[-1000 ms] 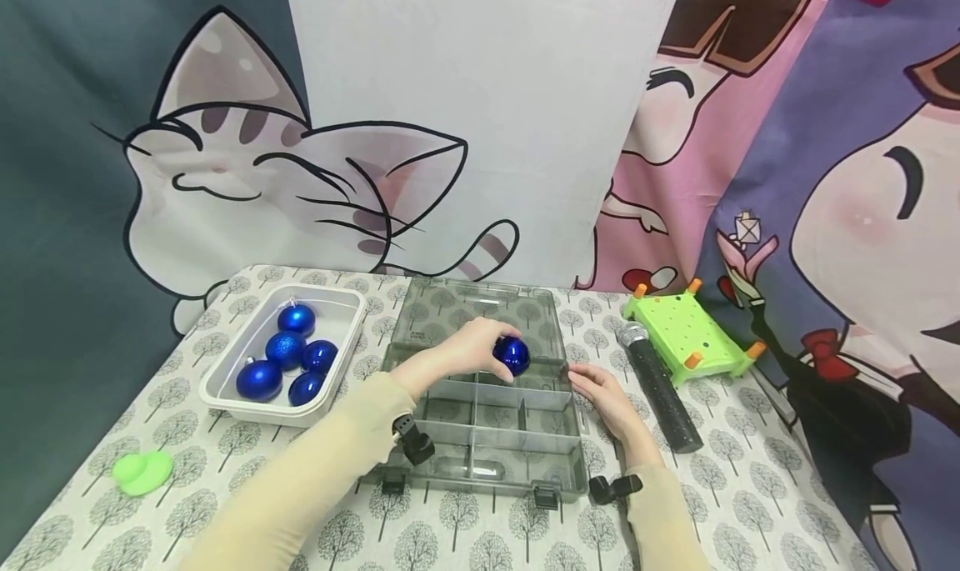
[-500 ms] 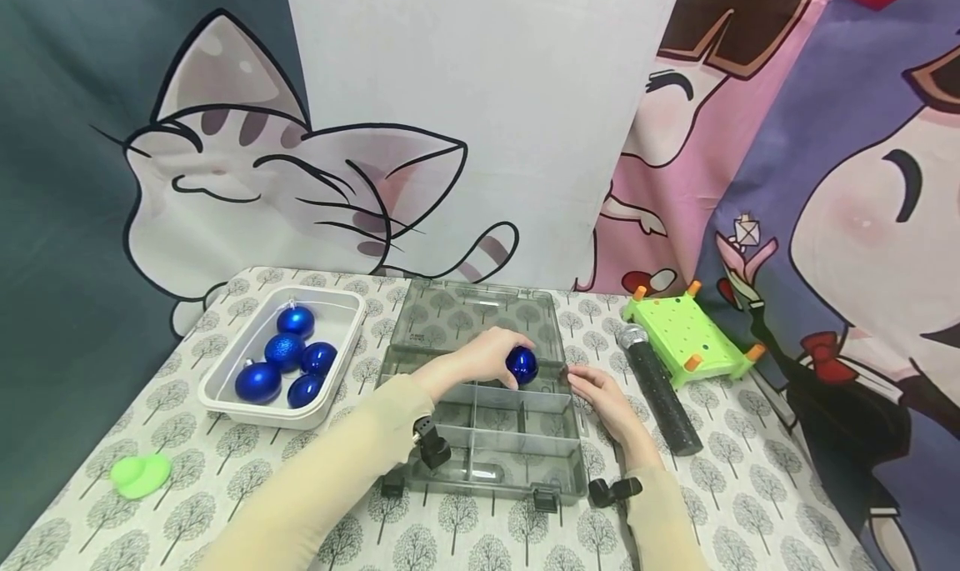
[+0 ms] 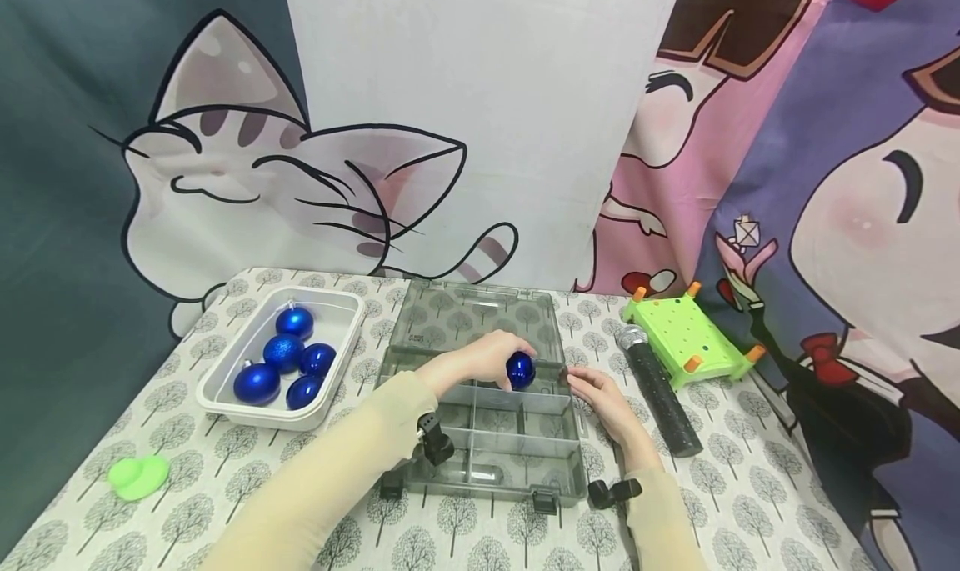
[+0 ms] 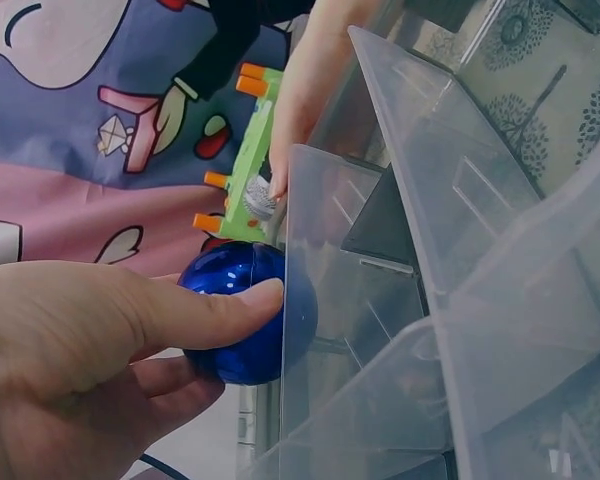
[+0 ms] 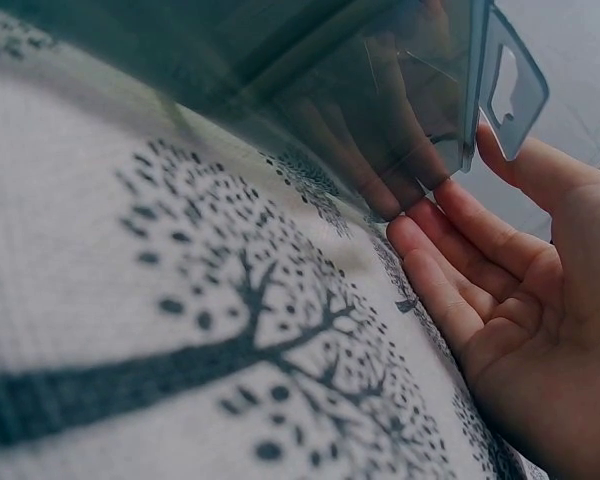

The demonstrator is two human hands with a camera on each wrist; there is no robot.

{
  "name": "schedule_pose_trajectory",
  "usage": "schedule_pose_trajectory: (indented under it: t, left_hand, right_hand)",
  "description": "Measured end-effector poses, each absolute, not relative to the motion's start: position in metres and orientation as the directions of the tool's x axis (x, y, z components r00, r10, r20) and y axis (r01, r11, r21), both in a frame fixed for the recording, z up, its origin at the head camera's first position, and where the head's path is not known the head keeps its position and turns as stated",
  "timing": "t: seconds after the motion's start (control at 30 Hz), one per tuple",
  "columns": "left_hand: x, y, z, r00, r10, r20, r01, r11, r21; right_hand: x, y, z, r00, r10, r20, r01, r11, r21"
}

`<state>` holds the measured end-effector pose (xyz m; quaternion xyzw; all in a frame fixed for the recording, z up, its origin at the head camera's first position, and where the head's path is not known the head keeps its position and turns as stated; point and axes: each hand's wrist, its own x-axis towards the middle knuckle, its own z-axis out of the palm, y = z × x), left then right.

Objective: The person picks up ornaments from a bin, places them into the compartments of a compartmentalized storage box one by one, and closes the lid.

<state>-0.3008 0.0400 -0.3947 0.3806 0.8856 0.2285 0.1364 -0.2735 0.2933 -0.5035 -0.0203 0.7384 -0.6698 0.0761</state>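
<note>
L. hand (image 3: 495,356) has thumb and fingers curled round a shiny blue ball (image 3: 521,371), held at the back row of the grey box (image 3: 502,494), toward its right end. From the L. wrist, part of the ball shows through a clear divider (image 4: 320,240); can't tell if it's touching the box floor. R. hand (image 3: 603,400) is loosely bent, fingertips touching the box's right wall near the back, nothing gripped.

Box = see-thru plastic, cut into cells by dividers, 2 cells in the front row; lid (image 3: 465,308) folded back flat behind it, 2 latches on the front edge. Left of the box: white tray (image 3: 258,417) w/ 5 more blue balls (image 3: 283,352), 1 of them glittery.

Count: 6 balls in all, 2 containers, 1 mic (image 3: 660,392), 1 green stool (image 3: 690,333) w/ 4 orange feet, 1 lime-green toy (image 3: 138,477). Mic lies just right of the box, stool is farther right and back, toy well to the box's left, toward the front. Black wrist cams, 1 per arm, approx. level w/ the box's front part; cream sleeves (image 3: 330,471).

Under the box, a whitish cloth (image 3: 585,546) printed w/ grey trees. Behind the box hangs a backdrop (image 3: 480,96): cartoon cat, white panel, pink & purple bits w/ cartoon figures.
</note>
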Motion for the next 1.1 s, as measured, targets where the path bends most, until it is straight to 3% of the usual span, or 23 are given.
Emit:
schedule_pose_trajectory:
  t: [1.1]
  left_hand:
    - [-0.3013, 0.0424, -0.3968, -0.647, 0.751, -0.13, 0.589, 0.6, 0.541]
  right_hand:
    - [-0.2735, 0.2941, -0.5048, -0.987, -0.141, -0.076, 0.062, 0.101, -0.993]
